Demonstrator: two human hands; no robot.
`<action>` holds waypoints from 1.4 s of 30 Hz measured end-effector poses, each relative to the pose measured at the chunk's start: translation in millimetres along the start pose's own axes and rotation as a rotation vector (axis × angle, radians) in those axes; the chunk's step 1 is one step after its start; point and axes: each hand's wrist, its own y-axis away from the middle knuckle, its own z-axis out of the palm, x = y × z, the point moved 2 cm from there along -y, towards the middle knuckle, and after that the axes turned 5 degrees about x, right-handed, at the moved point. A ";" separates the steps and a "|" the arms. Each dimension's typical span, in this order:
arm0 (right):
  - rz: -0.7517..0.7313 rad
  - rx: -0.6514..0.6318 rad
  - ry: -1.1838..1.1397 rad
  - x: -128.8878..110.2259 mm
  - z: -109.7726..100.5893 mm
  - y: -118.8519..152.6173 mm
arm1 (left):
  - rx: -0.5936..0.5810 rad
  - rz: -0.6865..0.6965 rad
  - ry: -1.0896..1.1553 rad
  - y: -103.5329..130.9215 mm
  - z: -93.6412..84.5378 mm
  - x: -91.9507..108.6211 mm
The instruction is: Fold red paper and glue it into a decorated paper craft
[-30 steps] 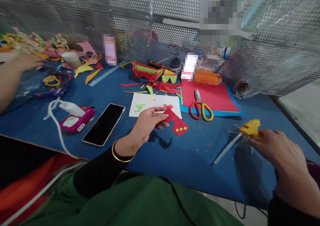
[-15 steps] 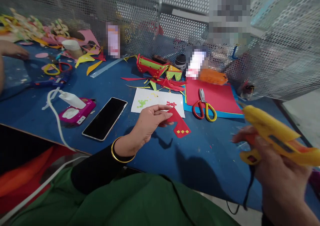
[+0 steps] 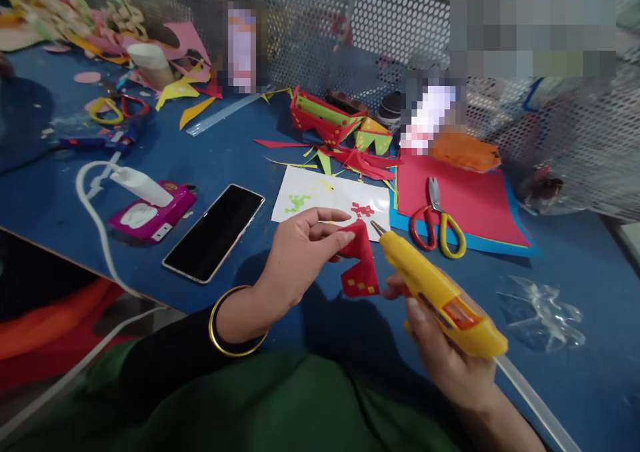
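My left hand [image 3: 300, 259] pinches a folded red paper piece [image 3: 367, 265] that has small yellow diamonds along its lower edge. Wrapped round a yellow glue gun [image 3: 440, 292], my right hand [image 3: 445, 345] is just right of the paper. The gun's metal nozzle points up and left, close to the paper's upper right edge. Behind the paper lies a white sheet [image 3: 300, 189] with green, yellow and red bits. Scissors [image 3: 436, 219] with one red and one yellow handle rest on red and blue sheets [image 3: 480, 202].
A black phone [image 3: 215, 232] and a magenta power adapter [image 3: 167, 215] with a white cable are at left. Farther back are red and green paper shapes [image 3: 325, 122], paper scraps, a ruler [image 3: 225, 113] and a blue glue gun [image 3: 100, 139]. Clear plastic [image 3: 543, 312] lies at right.
My right hand has brought the yellow glue gun left, up to the red paper. The paper has turned slightly in my left hand. The view has shifted, and the other person's hand has mostly left it.
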 end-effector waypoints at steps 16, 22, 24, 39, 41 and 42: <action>-0.099 -0.029 0.127 -8.2 1.4 -5.3 | 0.015 0.057 -0.042 0.8 0.9 -3.1; -0.091 -0.028 0.129 -9.5 1.9 -6.4 | 0.033 0.065 -0.062 2.0 1.8 -1.7; -0.087 -0.037 0.125 -8.5 2.4 -6.1 | 0.033 0.068 -0.069 2.0 1.6 -2.1; -0.106 -0.017 0.163 -4.3 3.0 -2.3 | 0.030 0.085 -0.077 1.0 1.6 -2.3; -0.105 -0.013 0.162 -3.5 3.1 -1.6 | 0.032 0.090 -0.079 1.2 1.7 -2.2; -0.102 -0.010 0.161 -3.1 3.1 -1.2 | 0.032 0.092 -0.082 1.4 1.7 -2.1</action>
